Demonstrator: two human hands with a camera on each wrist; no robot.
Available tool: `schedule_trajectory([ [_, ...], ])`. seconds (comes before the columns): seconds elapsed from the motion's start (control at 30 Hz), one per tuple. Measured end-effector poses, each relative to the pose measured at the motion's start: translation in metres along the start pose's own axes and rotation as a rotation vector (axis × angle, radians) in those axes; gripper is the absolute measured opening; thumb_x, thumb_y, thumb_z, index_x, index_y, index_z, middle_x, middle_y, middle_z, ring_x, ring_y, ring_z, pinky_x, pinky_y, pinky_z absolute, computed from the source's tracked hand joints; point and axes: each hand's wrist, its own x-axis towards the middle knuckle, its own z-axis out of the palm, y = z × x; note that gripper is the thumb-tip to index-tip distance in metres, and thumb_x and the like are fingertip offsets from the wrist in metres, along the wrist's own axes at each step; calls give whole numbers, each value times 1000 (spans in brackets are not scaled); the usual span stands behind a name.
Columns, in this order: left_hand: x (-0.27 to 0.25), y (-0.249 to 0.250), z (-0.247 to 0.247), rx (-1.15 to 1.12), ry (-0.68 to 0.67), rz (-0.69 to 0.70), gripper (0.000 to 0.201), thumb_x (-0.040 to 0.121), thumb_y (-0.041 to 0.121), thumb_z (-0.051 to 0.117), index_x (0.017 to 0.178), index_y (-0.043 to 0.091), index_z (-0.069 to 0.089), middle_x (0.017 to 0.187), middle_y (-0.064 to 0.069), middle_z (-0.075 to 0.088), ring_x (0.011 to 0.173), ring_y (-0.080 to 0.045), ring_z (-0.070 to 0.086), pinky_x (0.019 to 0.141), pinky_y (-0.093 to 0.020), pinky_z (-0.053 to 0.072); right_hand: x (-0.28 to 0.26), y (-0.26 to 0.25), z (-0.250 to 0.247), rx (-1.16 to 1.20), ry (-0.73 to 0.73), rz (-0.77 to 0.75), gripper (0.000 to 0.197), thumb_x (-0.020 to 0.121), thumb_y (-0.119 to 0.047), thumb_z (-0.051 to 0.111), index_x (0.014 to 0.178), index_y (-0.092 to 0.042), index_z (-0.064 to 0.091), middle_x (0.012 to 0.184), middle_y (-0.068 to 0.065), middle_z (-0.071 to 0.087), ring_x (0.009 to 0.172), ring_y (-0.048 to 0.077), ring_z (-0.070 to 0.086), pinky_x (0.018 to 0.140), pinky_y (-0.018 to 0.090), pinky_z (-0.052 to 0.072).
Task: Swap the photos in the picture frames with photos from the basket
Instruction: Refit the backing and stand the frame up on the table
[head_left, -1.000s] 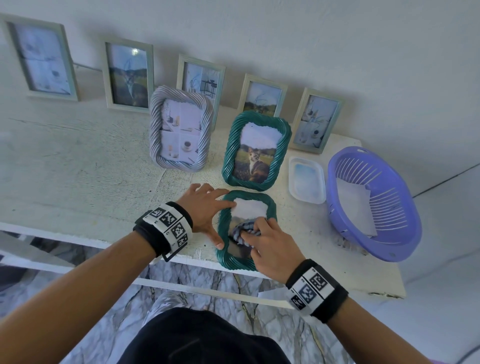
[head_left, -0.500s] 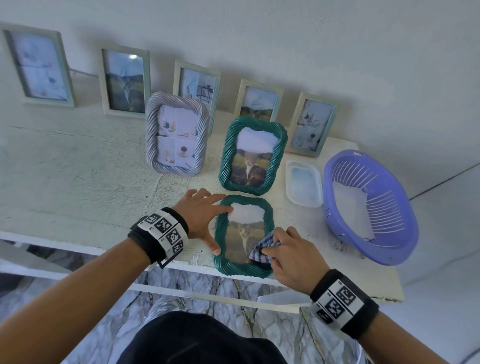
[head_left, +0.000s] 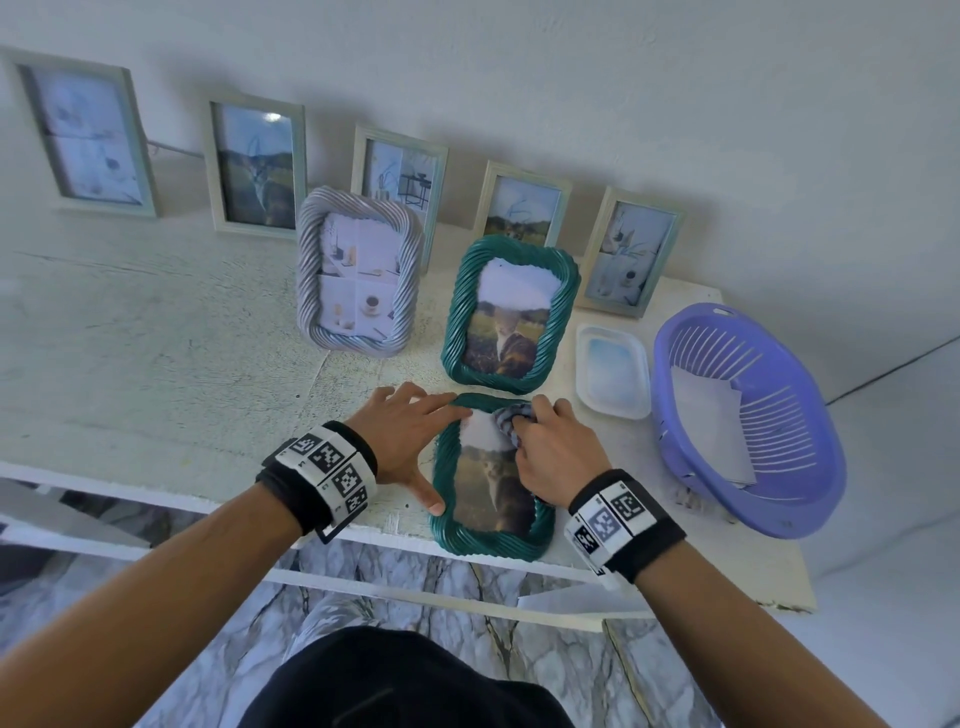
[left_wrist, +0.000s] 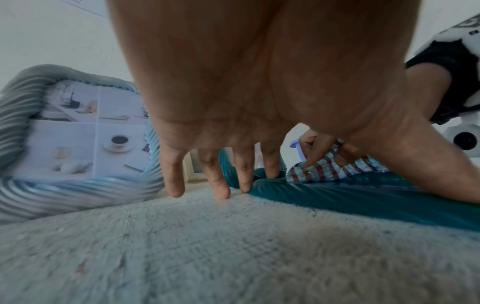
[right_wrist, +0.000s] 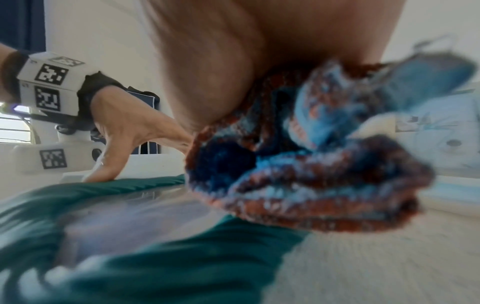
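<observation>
A teal rope-rimmed frame (head_left: 491, 543) with a cat photo lies flat at the shelf's front edge. My left hand (head_left: 410, 441) rests open beside it, straight fingers (left_wrist: 221, 185) on the shelf and against its left rim (left_wrist: 337, 197), thumb along that side. My right hand (head_left: 556, 447) grips a bunched striped cloth (head_left: 511, 418) (right_wrist: 311, 164) and presses it on the glass near the frame's top. A second teal frame (head_left: 511, 312) and a silver rope frame (head_left: 358, 270) stand behind. The purple basket (head_left: 810, 431) at right holds white photos (head_left: 711, 421).
Several pale wooden frames (head_left: 254, 166) lean on the wall at the back of the white shelf (head_left: 156, 364). A small white tray (head_left: 613, 371) lies between the teal frames and the basket. The flat frame's lower end overhangs the shelf edge above a marbled floor.
My right hand swept the cloth from the glass's middle down to the lower right, then up to the frame's top. The left hand stayed against the left rim.
</observation>
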Motion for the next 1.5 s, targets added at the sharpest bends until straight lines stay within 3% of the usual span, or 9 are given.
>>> schedule_trajectory([
  [0.13,-1,1,0,-55,15,-18,132,54,80,71,152,21,5,156,-2,28,143,-27,19,116,-48,19,5,-13,0,76,-4,-13,31,92,-18,45,120,-8,54,126,12,40,116,33,37,81,41,46],
  [0.27,0,2,-2,-41,37,-6,129,53,81,71,150,20,11,150,-7,38,141,-29,24,115,-48,19,8,-29,2,124,-4,-51,32,93,-23,45,121,-11,54,128,12,38,119,34,36,87,43,47],
  [0.7,3,-1,2,-3,43,-10,131,52,84,68,154,24,10,161,7,17,142,-25,23,117,-48,15,-47,-46,11,176,-60,-198,40,91,-27,40,124,-11,57,126,8,43,115,29,41,90,41,49],
  [0.87,3,0,2,22,42,-16,132,53,86,65,154,25,7,162,7,16,142,-24,23,117,-48,15,-76,-43,28,200,-10,-243,43,76,-33,31,95,-16,66,95,3,53,91,26,56,57,32,52],
  [1.03,0,-1,1,17,34,-10,131,55,85,64,155,24,6,163,7,12,144,-23,20,118,-48,14,-86,-25,21,161,-80,-176,66,72,-42,11,113,-19,58,109,1,47,103,21,46,68,32,40],
  [1.17,-1,0,-1,24,18,-3,129,57,85,64,155,24,5,163,6,10,145,-23,19,118,-48,14,-86,-4,18,74,-102,-118,73,73,-44,3,119,-24,55,113,0,44,103,21,45,70,33,45],
  [1.23,-2,1,-2,23,15,0,129,58,84,64,155,23,6,163,6,11,145,-24,19,118,-47,14,-80,3,16,38,-94,-95,65,82,-42,8,124,-25,55,116,1,43,104,22,44,71,34,48],
  [1.33,-1,2,-2,22,12,-1,129,58,84,65,155,23,6,163,6,11,144,-24,20,118,-47,14,-62,6,14,39,-54,-50,39,95,-31,34,128,-22,53,123,3,41,109,23,42,76,36,49],
  [1.5,-2,2,-2,10,0,-8,130,57,84,64,155,23,5,163,6,9,145,-24,19,118,-48,14,-26,16,9,76,14,62,39,96,-24,41,134,-19,47,129,8,38,115,29,39,82,41,50],
])
